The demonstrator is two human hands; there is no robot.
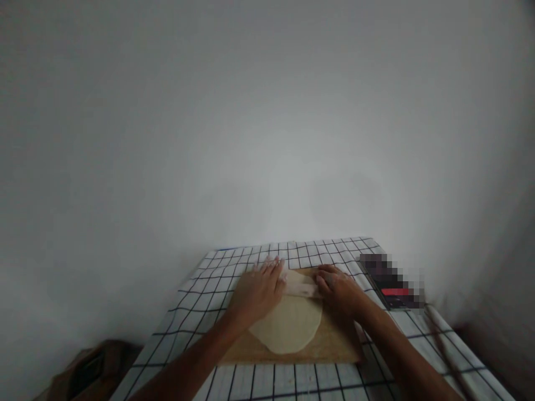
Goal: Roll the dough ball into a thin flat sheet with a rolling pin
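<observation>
A pale rolling pin (301, 289) lies crosswise over a wide, thin, roughly round sheet of dough (288, 326). My left hand (261, 284) rests over the pin's left end, fingers stretched forward and slightly apart, with whitish marks on the fingertips. At the opposite end my right hand (336, 284) is closed over the pin, its fingers bent. Both ends of the pin are hidden under my hands. Beneath the dough is a wooden board (334, 345), and the dough's upper left part is covered by my left hand.
A white tablecloth with dark grid lines (251, 381) covers the table. To the right of the board lies a dark item with a red stripe (395, 292), partly pixelated. A plain wall (267, 139) rises behind the table. A brown box-like object (98, 367) stands low at left.
</observation>
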